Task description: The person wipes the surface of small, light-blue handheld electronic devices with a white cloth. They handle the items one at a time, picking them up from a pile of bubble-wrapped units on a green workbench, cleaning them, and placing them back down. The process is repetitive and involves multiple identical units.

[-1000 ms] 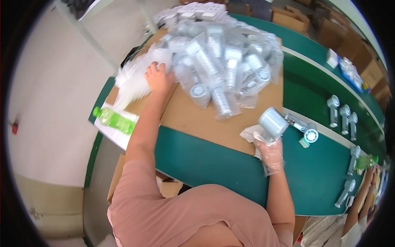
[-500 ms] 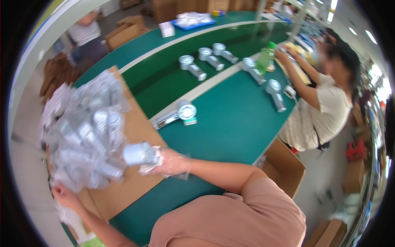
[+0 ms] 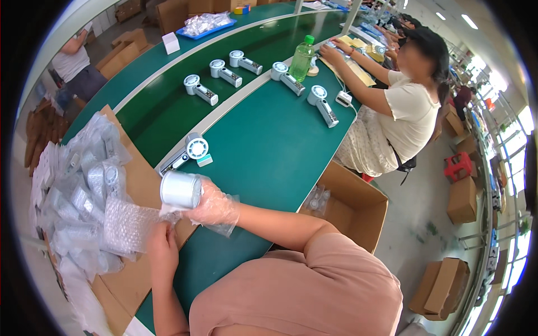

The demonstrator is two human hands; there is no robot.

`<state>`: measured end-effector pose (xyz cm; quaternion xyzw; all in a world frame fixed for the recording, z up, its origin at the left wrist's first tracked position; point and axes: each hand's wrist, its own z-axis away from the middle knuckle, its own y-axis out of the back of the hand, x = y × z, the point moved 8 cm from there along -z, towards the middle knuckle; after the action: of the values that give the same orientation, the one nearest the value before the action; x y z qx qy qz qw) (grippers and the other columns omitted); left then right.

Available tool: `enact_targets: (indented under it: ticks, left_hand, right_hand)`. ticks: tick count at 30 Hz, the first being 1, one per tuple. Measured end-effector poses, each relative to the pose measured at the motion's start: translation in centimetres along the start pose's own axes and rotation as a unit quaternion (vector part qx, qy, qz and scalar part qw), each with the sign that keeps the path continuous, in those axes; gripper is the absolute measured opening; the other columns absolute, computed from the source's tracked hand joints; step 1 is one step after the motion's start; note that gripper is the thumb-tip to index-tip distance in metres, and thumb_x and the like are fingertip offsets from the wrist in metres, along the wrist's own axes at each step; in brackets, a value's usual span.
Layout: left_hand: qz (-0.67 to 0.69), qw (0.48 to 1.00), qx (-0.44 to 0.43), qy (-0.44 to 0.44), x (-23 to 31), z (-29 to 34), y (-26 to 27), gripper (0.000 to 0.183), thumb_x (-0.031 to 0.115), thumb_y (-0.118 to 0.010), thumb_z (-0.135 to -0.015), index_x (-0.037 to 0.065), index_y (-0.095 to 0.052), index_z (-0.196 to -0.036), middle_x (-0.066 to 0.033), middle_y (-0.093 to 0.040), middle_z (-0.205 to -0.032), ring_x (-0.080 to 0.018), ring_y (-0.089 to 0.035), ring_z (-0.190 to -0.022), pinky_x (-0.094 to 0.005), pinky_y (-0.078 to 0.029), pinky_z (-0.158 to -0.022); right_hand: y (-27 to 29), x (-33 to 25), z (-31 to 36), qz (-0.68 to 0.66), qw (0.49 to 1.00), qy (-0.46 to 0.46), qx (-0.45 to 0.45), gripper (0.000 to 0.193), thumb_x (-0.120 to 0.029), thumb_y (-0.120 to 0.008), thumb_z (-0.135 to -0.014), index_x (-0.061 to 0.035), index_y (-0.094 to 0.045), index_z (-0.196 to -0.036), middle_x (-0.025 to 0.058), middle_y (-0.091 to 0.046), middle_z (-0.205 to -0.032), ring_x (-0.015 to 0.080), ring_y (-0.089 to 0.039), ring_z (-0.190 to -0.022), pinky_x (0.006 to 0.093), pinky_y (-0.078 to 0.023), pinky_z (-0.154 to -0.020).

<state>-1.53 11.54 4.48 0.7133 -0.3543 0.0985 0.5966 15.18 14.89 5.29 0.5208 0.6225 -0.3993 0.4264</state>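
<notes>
The right hand (image 3: 216, 206), in a thin clear plastic glove, sits just below the middle of the view with its fingers curled and clamped around a pale round fan head (image 3: 180, 189), which points toward 9 o'clock. At 8 o'clock from it, the bare left hand (image 3: 161, 242) pinches the edge of a bubble-wrap sheet (image 3: 130, 225); its fingers are together on the wrap, though the thumb seems tucked under and I cannot see it clearly. The sheet's upper right corner meets the fan head, touching or nearly so.

Both hands work over a brown cardboard sheet (image 3: 144, 180) lying on the green table (image 3: 269, 145). At 9 o'clock a heap of bubble-wrapped fans (image 3: 73, 185) covers the cardboard. At 12 o'clock from the right hand, just beside it, another handheld fan (image 3: 189, 151) lies on the white strip with a small teal block (image 3: 204, 161) touching it.

Toward 1 o'clock more fans (image 3: 322, 103) lie spread along the table near a green bottle (image 3: 302, 57). A seated person in a cream shirt (image 3: 412, 112) works at 2 o'clock. An open cardboard box (image 3: 350, 204) stands at 3 o'clock, beside the table edge.
</notes>
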Motion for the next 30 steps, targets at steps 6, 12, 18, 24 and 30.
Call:
enact_targets:
  ticks: [6,12,18,24,30]
  left_hand:
    - [-0.050,0.999,0.018,-0.009,-0.3,1.0,-0.7,0.009,-0.003,-0.057,-0.080,-0.005,-0.055,-0.088,-0.0216,-0.055,-0.090,-0.0414,-0.053,-0.083,-0.0445,-0.044,-0.074]
    - [-0.084,0.996,-0.005,0.023,-1.3,1.3,-0.3,0.010,0.001,-0.058,-0.082,-0.004,-0.056,-0.091,-0.0200,-0.055,-0.090,-0.0402,-0.054,-0.085,-0.0443,-0.044,-0.074]
    - [-0.060,0.995,-0.004,0.080,-3.4,0.1,-0.5,0.012,0.011,-0.059,-0.086,-0.001,-0.061,-0.085,-0.0185,-0.061,-0.081,-0.0378,-0.058,-0.075,-0.0432,-0.045,-0.066]
    - [0.081,0.984,-0.080,0.137,-8.4,-0.8,-0.4,0.017,0.015,-0.061,-0.084,-0.001,-0.062,-0.079,-0.0137,-0.061,-0.069,-0.0222,-0.057,-0.063,-0.0377,-0.044,-0.060]
    - [0.185,0.966,-0.092,0.157,-8.6,-1.0,-0.2,0.015,0.013,-0.064,-0.082,-0.001,-0.066,-0.086,-0.0081,-0.064,-0.073,-0.0143,-0.057,-0.067,-0.0319,-0.046,-0.063]
  right_hand:
    - [-0.2,2.7,1.7,0.034,0.999,-0.013,-0.006,0.058,-0.015,-0.084,-0.062,-0.0017,-0.058,-0.112,0.0142,-0.064,-0.105,0.0275,-0.063,-0.098,0.0364,-0.049,-0.089]
    - [-1.9,5.0,1.6,0.134,0.985,0.043,-0.094,0.042,-0.009,-0.068,-0.069,-0.0011,-0.052,-0.107,0.0198,-0.064,-0.093,0.0394,-0.062,-0.089,0.0412,-0.050,-0.079]
    - [-1.6,2.2,2.0,0.126,0.990,0.022,-0.059,0.039,-0.014,-0.066,-0.078,-0.0027,-0.051,-0.112,0.0209,-0.064,-0.091,0.0418,-0.061,-0.086,0.0425,-0.049,-0.075]
    - [-0.4,3.5,3.2,-0.048,0.992,-0.089,-0.077,0.037,-0.012,-0.070,-0.085,-0.0050,-0.053,-0.117,0.0038,-0.063,-0.106,0.0144,-0.060,-0.098,0.0339,-0.050,-0.087]
    - [1.7,5.5,6.6,-0.070,0.943,-0.325,-0.015,0.049,-0.023,-0.070,-0.087,0.0002,-0.050,-0.125,0.0086,-0.064,-0.105,0.0146,-0.064,-0.089,0.0270,-0.053,-0.078]
